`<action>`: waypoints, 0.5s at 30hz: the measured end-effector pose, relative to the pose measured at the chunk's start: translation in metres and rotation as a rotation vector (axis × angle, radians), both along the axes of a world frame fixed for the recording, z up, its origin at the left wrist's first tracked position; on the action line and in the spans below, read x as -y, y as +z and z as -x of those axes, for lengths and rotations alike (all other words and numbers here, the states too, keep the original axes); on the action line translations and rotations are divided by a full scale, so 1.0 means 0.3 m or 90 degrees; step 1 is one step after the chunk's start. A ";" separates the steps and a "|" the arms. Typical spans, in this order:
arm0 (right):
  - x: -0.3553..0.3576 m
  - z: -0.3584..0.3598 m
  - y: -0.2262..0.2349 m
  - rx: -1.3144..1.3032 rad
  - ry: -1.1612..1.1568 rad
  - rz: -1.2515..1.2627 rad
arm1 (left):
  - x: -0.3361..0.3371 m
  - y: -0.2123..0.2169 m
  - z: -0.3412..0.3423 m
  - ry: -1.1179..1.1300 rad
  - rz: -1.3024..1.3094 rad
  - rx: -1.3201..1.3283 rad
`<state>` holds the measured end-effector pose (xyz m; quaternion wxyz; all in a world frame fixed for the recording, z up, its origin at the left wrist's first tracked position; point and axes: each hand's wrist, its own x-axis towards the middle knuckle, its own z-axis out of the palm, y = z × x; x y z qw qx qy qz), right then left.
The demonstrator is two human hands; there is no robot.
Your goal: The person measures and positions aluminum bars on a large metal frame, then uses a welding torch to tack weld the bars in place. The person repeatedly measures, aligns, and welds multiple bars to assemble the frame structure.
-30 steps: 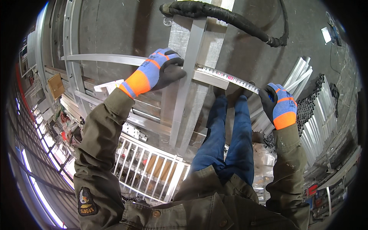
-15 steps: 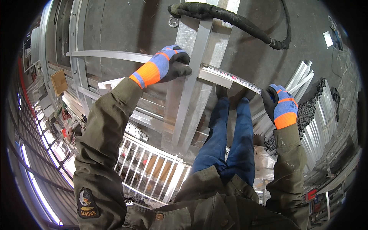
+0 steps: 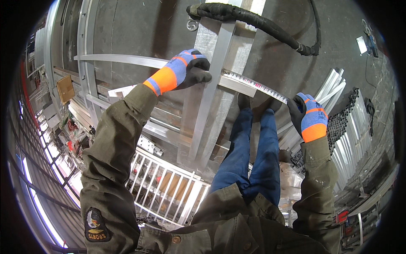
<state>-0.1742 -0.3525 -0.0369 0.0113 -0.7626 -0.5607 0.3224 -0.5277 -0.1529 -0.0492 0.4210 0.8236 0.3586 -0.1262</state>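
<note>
My left hand (image 3: 192,70), in a blue and orange glove with dark palm, is closed around a flat silver metal bar (image 3: 122,59) that runs out to the left. Its fingertips lie beside a long upright metal rail (image 3: 216,59). Right of that rail a short metal piece (image 3: 237,86) juts out. Along it stretches the white blade of a tape measure (image 3: 265,89), drawn out toward my right hand (image 3: 311,113). That hand, gloved alike, is closed at the blade's right end; the tape's case is hidden in it.
A thick black wrapped cable (image 3: 258,21) lies across the far end of the rails. Metal profiles (image 3: 355,139) are stacked at the right. White barred railing (image 3: 165,186) stands at the lower left, and a cardboard-coloured box (image 3: 65,89) sits far left.
Almost nothing differs. My right hand has shifted very slightly left, and the tape blade is still stretched out. My left hand keeps its place.
</note>
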 end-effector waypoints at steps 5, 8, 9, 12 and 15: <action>-0.002 -0.002 0.001 -0.006 -0.002 0.003 | -0.005 0.002 0.029 -0.026 0.003 0.100; 0.001 -0.004 -0.002 -0.002 0.005 0.009 | -0.005 -0.002 0.039 -0.055 -0.019 0.112; 0.002 -0.005 -0.003 -0.002 0.004 0.008 | -0.005 -0.004 0.041 -0.067 -0.031 0.114; 0.002 -0.006 -0.006 -0.001 0.005 0.006 | -0.007 -0.015 0.044 -0.080 -0.026 0.127; -0.002 -0.002 -0.004 -0.004 -0.003 0.009 | -0.010 -0.023 0.045 -0.052 0.028 0.107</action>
